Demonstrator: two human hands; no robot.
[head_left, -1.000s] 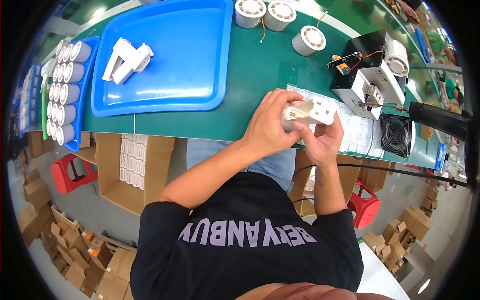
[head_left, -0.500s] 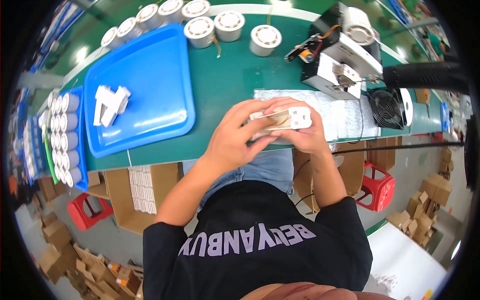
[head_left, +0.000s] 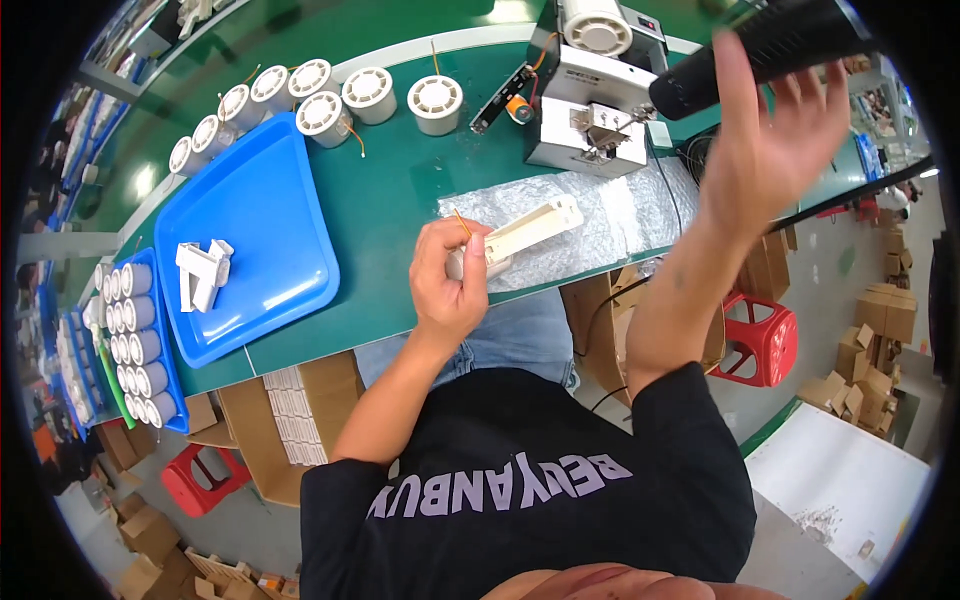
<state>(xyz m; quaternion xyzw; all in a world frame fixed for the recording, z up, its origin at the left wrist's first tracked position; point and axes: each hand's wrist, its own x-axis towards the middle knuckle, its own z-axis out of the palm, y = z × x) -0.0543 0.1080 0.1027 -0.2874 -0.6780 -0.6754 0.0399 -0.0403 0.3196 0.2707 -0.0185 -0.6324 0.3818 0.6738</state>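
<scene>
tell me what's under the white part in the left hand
Crinkled clear wrap and green tabletop show around the white part; whatever lies directly beneath it and the left hand is covered.

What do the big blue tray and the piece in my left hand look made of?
Big blue tray: probably glossy plastic, given its bright reflections. White piece in your left hand: likely smooth, rigid plastic, given its thin walls.

Eight white vented cylinders (head_left: 436,104) stand loose on the one counter (head_left: 380,190), and a ninth (head_left: 597,35) sits on the one machine (head_left: 560,140). There are two blue trays, one large (head_left: 270,220) and one smaller (head_left: 169,345), the latter's many cylinders overlapping too much to count. Two red stools (head_left: 780,345), one handheld white housing (head_left: 530,230) and one black-handled tool (head_left: 775,45) also show.
</scene>
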